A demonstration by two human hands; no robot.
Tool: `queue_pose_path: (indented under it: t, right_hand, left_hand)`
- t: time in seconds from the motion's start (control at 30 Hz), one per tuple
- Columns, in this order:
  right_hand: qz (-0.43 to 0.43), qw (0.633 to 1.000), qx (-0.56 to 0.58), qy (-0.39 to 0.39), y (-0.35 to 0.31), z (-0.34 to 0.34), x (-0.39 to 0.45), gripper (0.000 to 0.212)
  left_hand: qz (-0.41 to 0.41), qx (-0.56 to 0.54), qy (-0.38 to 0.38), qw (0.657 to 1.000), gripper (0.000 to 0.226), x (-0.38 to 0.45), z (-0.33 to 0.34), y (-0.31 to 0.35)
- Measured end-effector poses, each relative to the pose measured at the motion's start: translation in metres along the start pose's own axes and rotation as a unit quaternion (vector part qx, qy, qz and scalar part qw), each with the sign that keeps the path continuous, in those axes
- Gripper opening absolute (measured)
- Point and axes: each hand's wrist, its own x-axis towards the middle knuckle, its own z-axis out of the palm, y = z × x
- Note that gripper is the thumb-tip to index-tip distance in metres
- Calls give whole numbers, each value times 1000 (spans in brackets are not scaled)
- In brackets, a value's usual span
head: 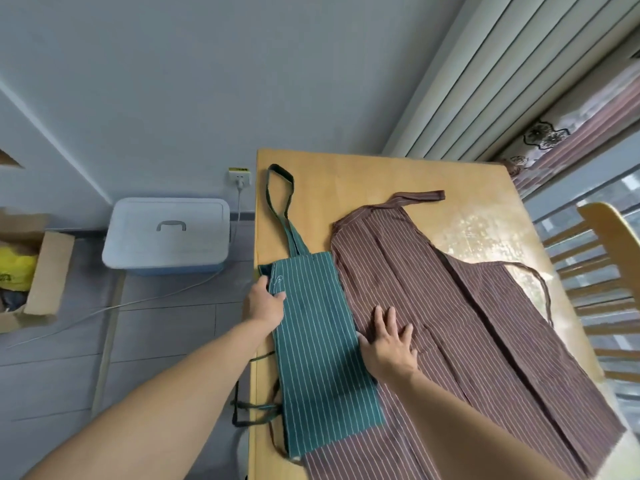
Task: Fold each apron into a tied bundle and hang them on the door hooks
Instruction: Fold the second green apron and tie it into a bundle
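Folding: green apron [322, 344] lies as a long strip between my hands.
Left hand [265, 303]: pinching its edge to keep the fold.
Right hand [389, 344]: flat, fingers spread, pinning brown apron [485, 323] aside.

No words, numbers or brands are readable. The green apron [322, 344] bears a small white embroidered mark near its upper left corner, too small to read. The yellow bag [15, 268] in the cardboard box [45, 271] shows dark print, illegible.
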Motion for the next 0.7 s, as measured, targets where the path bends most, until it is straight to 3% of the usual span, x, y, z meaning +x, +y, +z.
queue_pose_path:
  t: [0.2, 0.3, 0.37, 0.47, 0.57, 0.7]
  right_hand:
    - [20, 1000, 18, 6, -23, -19, 18, 78]
    - [-20, 990, 13, 138, -27, -26, 20, 69]
    - [-81, 976, 46, 198, -34, -27, 24, 55]
    - [-99, 973, 192, 77, -56, -30, 33, 55]
    - [-70, 972, 225, 3, -70, -40, 42, 68]
    - [-53, 962, 256, -74, -65, -36, 36, 73]
  left_hand:
    - [7, 21, 8, 1000, 67, 32, -7, 11]
    - [23, 5, 107, 994, 59, 39, -9, 11]
    - [-1, 8, 129, 992, 53, 42, -11, 13]
    - [-46, 11, 94, 994, 34, 47, -10, 19]
    - [-50, 17, 83, 995, 37, 52, -7, 24]
    - [-49, -18, 88, 995, 15, 50, -6, 29]
